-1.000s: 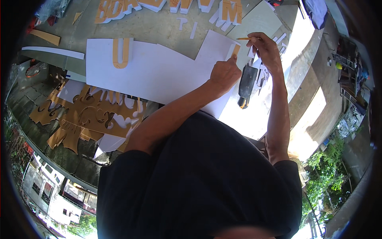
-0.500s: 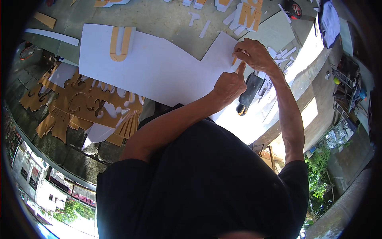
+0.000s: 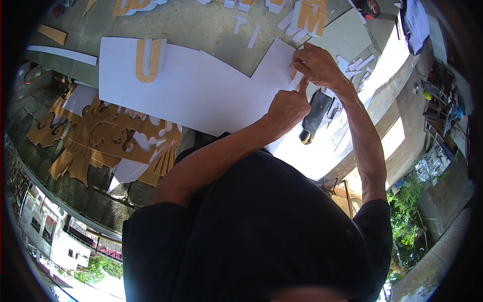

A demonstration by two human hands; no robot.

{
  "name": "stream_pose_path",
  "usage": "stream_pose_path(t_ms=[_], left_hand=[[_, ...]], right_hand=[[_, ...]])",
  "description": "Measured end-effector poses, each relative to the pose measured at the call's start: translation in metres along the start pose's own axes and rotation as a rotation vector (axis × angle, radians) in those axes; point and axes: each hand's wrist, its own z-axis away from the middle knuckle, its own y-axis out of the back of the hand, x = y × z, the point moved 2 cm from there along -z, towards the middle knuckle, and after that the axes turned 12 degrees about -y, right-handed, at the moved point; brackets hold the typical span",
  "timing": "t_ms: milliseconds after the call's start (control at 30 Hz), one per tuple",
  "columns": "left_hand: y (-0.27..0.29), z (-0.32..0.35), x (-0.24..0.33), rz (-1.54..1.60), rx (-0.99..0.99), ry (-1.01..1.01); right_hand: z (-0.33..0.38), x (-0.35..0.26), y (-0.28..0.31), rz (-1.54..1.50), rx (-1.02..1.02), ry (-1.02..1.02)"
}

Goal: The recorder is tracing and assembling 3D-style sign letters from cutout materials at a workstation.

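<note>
White sheet (image 3: 201, 90) underneath, reaching over the bench (image 3: 211, 31) with both hands. Stretching out the index finger of the left hand (image 3: 288, 110) to the small tan-and-white piece (image 3: 298, 80) by the sheet's right end, curling the other fingers into a narrow grip. Arching the right hand (image 3: 320, 66) over that same piece, covering part of it and bending the fingers; not being able to tell whether holding anything in either grip. Having a black tool (image 3: 317, 111) with a yellow-orange end lying just right of the left hand. Also having a U-shaped cutout (image 3: 146, 78) lying toward the sheet's left end, white scraps (image 3: 359, 64) lying right of the right hand, and cutout letters (image 3: 308, 23) sitting along the bench's far side
</note>
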Motion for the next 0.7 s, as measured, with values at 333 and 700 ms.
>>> stream_pose_path(t_ms=[333,700], left_hand=[[0.001,-0.001,-0.001,0.035,-0.033,0.006],[0.0,-0.001,-0.004,0.012,0.015,-0.014]], right_hand=[[-0.012,0.031,0.03,0.08,0.321,0.042],[0.011,0.009,0.01,-0.122,0.103,0.066]])
